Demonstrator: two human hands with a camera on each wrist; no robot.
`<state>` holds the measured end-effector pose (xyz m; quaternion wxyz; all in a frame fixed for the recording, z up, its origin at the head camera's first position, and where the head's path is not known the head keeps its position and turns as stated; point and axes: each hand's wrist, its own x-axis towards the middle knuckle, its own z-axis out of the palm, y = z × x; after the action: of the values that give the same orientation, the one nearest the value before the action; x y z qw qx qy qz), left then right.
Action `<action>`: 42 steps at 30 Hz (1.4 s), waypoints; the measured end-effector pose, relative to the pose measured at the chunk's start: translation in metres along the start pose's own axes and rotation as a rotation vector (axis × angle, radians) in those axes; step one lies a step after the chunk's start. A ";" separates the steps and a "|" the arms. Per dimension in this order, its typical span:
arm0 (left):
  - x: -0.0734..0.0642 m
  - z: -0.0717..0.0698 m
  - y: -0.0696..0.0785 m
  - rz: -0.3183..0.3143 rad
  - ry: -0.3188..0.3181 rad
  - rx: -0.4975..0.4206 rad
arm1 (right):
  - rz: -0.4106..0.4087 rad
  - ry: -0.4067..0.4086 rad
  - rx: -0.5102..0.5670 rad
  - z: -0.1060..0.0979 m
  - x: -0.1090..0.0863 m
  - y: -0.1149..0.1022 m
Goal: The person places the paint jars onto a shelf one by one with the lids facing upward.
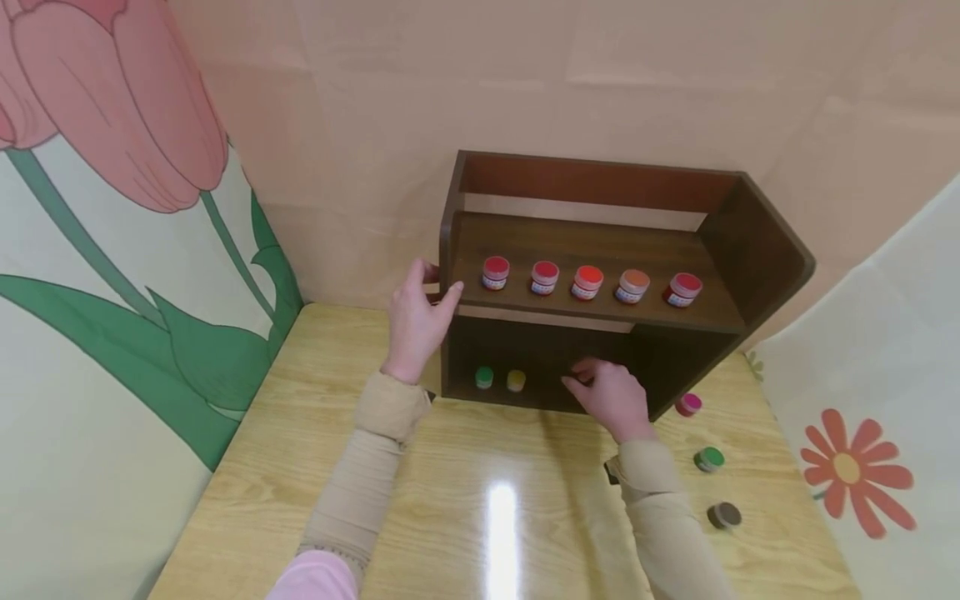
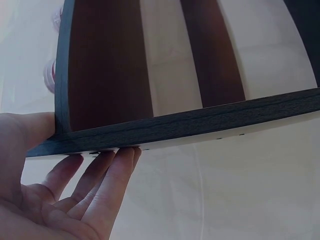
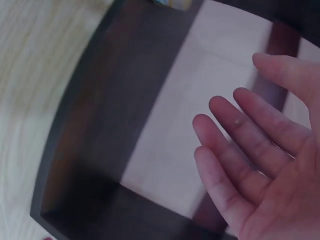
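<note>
A dark brown two-tier wooden shelf (image 1: 592, 229) stands on the table. My left hand (image 1: 418, 321) grips its left side panel, thumb on the inner face and fingers along the outside, as the left wrist view also shows. Before the lower tier is my right hand (image 1: 611, 396); the right wrist view shows its fingers (image 3: 225, 172) loosely bent with nothing held. To its left on the lower tier sit a small jar with a green lid (image 1: 484, 377) and one with a yellow lid (image 1: 516, 381). Several small jars with red or orange lids (image 1: 587, 282) line the upper tier.
Right of the shelf, the wooden table (image 1: 300, 475) carries a magenta jar (image 1: 688, 405), a green-lidded jar (image 1: 708, 459) and a dark brown-lidded jar (image 1: 724, 515). Behind the shelf hangs a plain beige backdrop (image 1: 375, 100); flower-printed cloths flank the table.
</note>
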<state>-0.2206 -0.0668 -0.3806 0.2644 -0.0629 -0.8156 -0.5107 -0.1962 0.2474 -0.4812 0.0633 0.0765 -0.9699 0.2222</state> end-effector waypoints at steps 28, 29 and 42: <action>0.000 -0.003 0.002 -0.007 -0.008 0.007 | 0.130 0.124 0.020 -0.083 -0.077 0.089; 0.000 -0.003 0.001 -0.007 -0.008 0.005 | 0.144 0.121 0.017 -0.084 -0.079 0.093; 0.000 -0.003 0.003 -0.007 -0.010 -0.002 | 0.290 0.048 -0.034 -0.085 -0.097 0.160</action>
<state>-0.2182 -0.0678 -0.3772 0.2582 -0.0629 -0.8168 -0.5120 -0.1221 0.4387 -0.4882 0.0551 -0.0711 -0.9726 0.2145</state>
